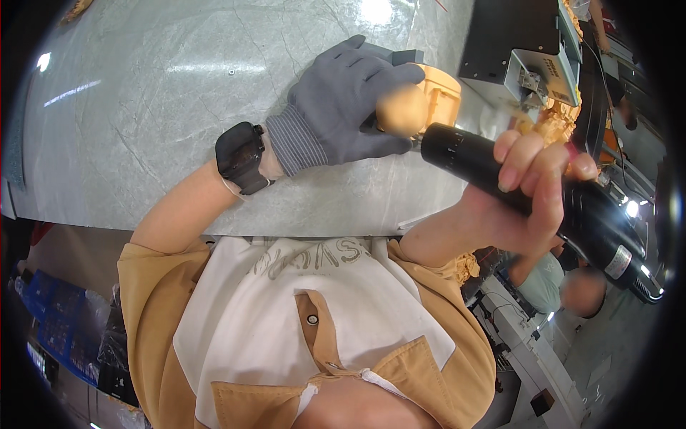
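My left hand (pixel 343 104), in a grey knit glove, has its fingers and thumb around a yellow-orange plastic housing (pixel 444 96). Part of that housing is blurred, so its near face is hard to read. A dark grey block-like piece (pixel 406 56) shows just beyond the gloved fingers; whether it joins the housing I cannot tell. My right hand (pixel 532 186), bare, is wrapped round a black electric screwdriver (pixel 468 154). Its narrow end points left at the housing's lower side, close to my gloved thumb. The tip is partly hidden, and contact cannot be made out.
Under my hands lies a grey marble-patterned table (pixel 179 107), its near edge against my body. A black and silver machine (pixel 525 64) stands at the far right, with yellow-orange parts (pixel 559 121) beside it. Another person (pixel 547 282) is off to the right. Blue crates (pixel 61 314) sit low at left.
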`<state>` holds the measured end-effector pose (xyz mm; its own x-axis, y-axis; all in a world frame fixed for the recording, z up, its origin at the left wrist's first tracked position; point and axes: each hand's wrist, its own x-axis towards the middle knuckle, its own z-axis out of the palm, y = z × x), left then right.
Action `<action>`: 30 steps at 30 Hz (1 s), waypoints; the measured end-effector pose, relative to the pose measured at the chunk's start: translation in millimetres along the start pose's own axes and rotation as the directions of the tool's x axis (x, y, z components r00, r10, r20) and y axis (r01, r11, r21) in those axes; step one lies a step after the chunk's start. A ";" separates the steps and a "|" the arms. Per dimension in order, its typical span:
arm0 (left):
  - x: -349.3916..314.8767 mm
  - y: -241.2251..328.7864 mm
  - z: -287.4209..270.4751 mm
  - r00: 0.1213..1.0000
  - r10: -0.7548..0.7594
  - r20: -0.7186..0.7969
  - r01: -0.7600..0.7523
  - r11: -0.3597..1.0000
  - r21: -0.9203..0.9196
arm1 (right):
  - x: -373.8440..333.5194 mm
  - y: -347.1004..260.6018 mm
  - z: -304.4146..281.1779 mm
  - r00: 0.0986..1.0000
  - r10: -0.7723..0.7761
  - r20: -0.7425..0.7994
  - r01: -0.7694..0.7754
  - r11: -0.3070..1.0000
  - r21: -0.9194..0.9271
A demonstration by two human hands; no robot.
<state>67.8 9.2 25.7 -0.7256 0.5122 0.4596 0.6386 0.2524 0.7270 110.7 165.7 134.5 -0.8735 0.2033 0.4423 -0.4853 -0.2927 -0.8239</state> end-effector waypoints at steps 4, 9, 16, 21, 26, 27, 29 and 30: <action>-0.6 -0.8 0.5 1.000 0.012 -0.012 -0.013 1.000 -0.011 | -0.1 -0.8 0.7 1.000 0.000 -0.002 0.000 1.000 -0.012; -1.1 -1.3 1.0 1.000 0.002 -0.004 -0.002 1.000 0.010 | 1.0 -0.7 0.1 1.000 -0.013 0.020 0.014 0.998 -0.058; -1.7 -2.4 1.7 1.000 0.000 -0.009 0.000 1.000 0.017 | 2.4 3.5 4.1 0.998 -0.024 0.056 0.026 0.999 -0.038; -0.7 -0.1 -0.2 1.000 -0.014 0.005 0.014 1.000 0.012 | 2.2 1.1 3.2 0.995 -0.054 0.085 0.055 0.998 -0.020; -1.3 -1.3 0.1 1.000 -0.001 0.003 0.001 1.000 -0.002 | 3.9 3.4 5.3 0.997 -0.051 0.065 0.046 0.995 0.084; -1.0 -1.2 0.3 1.000 -0.001 0.002 0.001 1.000 0.003 | 4.4 2.0 4.0 0.995 -0.031 0.094 0.027 0.998 0.048; -0.6 -1.3 0.7 1.000 0.002 -0.004 -0.002 1.000 0.000 | 4.8 -3.1 1.2 0.985 0.029 0.172 -0.017 0.997 -0.071; -0.9 -1.7 1.1 1.000 0.003 -0.010 -0.004 1.000 -0.006 | 5.1 -4.0 1.1 0.979 0.051 0.198 -0.029 0.993 -0.111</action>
<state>67.6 9.2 23.5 -0.7259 0.5047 0.4672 0.6396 0.2456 0.7285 108.1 166.9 140.5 -0.8871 -0.0011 0.4615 -0.4527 -0.1926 -0.8706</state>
